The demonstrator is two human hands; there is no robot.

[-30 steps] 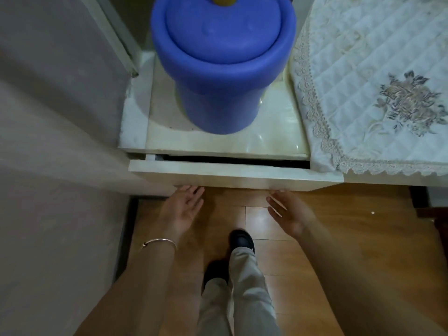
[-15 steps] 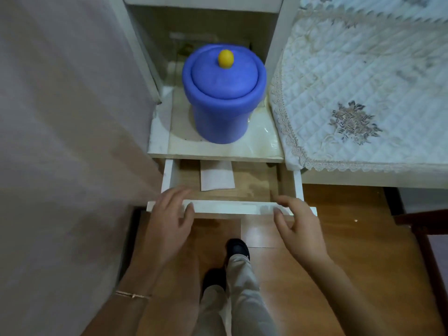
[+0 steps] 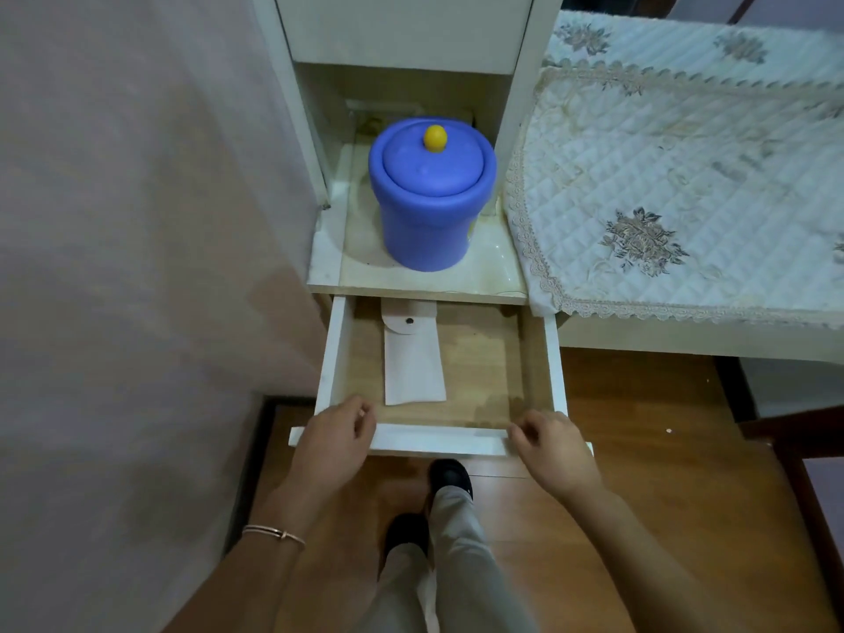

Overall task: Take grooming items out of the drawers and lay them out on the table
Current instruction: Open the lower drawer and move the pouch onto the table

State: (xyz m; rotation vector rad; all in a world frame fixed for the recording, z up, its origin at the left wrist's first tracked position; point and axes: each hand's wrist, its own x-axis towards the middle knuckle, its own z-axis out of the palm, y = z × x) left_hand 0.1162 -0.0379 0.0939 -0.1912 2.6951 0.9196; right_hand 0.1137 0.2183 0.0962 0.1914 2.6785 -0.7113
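A desk (image 3: 685,342) draped in a white quilted cloth with lace trim and embroidered flowers (image 3: 662,175) fills the right side. To its left, a white shelf (image 3: 484,281) holds a round blue plastic tub with a lid and yellow knob (image 3: 431,212). Below the shelf, a shallow white drawer with a bare wooden floor (image 3: 479,358) stands open. A flat white pouch with a rounded snap flap (image 3: 413,363) lies inside toward the left, flap end at the back. The left hand (image 3: 335,443) and right hand (image 3: 552,445) each curl their fingers over an end of the drawer's front panel, gripping it. The pouch looks light, thin and soft; lying flush on the wood, it is probably best pinched at its near plain edge
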